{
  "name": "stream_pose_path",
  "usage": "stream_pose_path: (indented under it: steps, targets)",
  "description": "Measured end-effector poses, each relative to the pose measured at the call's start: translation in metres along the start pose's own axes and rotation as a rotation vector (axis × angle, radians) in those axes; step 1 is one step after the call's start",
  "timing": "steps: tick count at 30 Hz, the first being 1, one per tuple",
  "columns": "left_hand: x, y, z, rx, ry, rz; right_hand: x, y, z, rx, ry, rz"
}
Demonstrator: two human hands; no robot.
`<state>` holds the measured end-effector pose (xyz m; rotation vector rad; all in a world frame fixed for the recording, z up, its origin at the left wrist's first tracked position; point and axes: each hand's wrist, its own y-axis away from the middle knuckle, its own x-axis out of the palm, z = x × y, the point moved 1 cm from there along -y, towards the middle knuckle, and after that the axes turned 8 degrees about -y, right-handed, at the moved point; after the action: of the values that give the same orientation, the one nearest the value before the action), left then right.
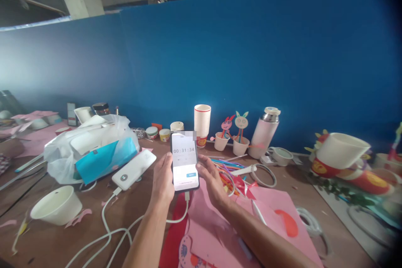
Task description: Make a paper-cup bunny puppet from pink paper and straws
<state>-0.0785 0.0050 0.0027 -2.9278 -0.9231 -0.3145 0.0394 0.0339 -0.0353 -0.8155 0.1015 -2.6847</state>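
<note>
A smartphone [184, 163] stands tilted up between my two hands, its lit screen showing a timer at 00:31:34. My left hand [163, 180] grips its left edge, thumb along the side. On the right edge, the fingers of my right hand [215, 180] close against the phone. A white charging cable [187, 205] is plugged into its bottom. Left of my left hand lies a white power bank [135, 169] with a cable in its end. Beneath my right forearm are pink paper sheets [276, 205], with coloured pipe cleaners [230, 165] just beyond the hand.
A paper cup stack [202, 121], two rabbit-faced cup figures [241, 123] and a pale thermos [264, 134] line the blue partition [238, 50]. A stuffed plastic bag [63, 155] and a white paper bowl [58, 207] sit left. More cup crafts [339, 150] stand right.
</note>
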Motion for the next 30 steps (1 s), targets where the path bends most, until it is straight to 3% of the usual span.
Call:
stream_pose_path:
  steps: [15, 21, 30]
  targets:
    - [0.0033, 0.0017, 0.0036, 0.017, -0.039, 0.038, 0.0003, -0.0016, -0.0063, -0.022, -0.067, 0.06]
    - [0.0044, 0.0049, -0.0031, 0.02, -0.08, -0.005, 0.0019, 0.0, -0.0042, -0.016, -0.063, 0.088]
    - [0.0051, 0.0043, 0.0002, 0.006, -0.046, 0.017, 0.0028, 0.0001, -0.0028, -0.029, -0.043, 0.065]
